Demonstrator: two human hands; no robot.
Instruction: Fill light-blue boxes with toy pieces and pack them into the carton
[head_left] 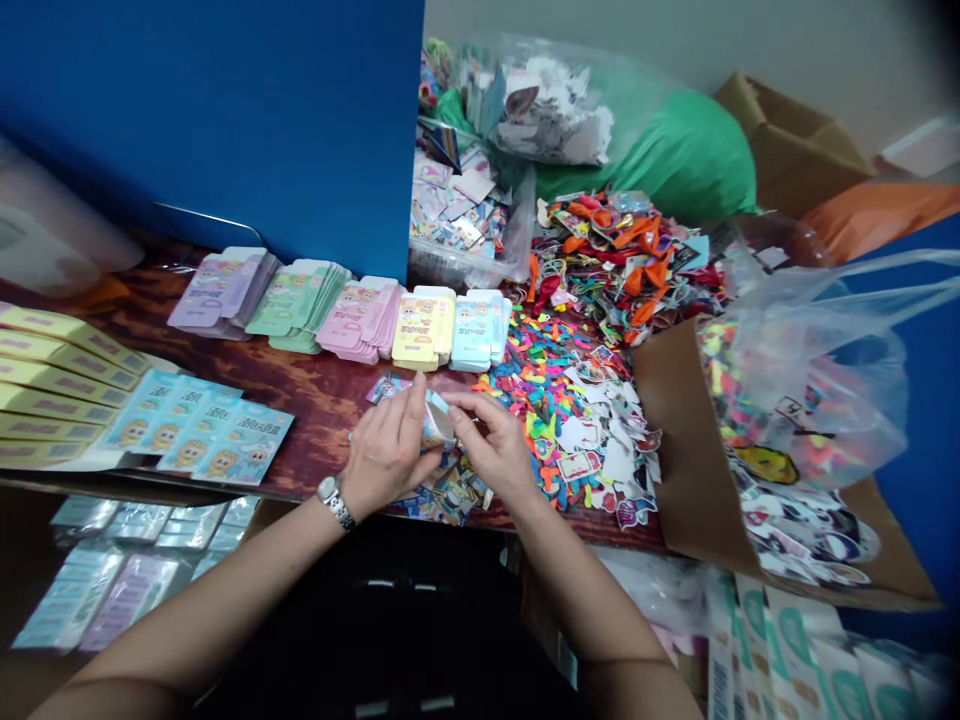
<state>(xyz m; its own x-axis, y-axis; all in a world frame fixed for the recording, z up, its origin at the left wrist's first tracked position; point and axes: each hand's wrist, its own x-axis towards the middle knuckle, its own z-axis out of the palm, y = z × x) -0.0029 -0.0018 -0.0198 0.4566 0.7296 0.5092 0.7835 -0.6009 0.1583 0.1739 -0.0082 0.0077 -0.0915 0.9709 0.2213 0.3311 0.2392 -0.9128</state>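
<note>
head view: a small box (437, 424) with blue edge is held over the table (319, 405), near the yellow cartons (421, 330). its side is clasped by the left hand (382, 452), and its edge is pinched by the thumb and finger of the right hand (499, 452). the thin card should be supported gently, so that no wall is creased. chinese characters are printed on the blue packets (251, 442), but no brand can be read surely.

The left hand (386, 445), a watch at its wrist, is raised with fingers extended together. The right hand (495, 440) faces it, thumb and fingers closed in a pinch. Both bare forearms converge forward.
</note>
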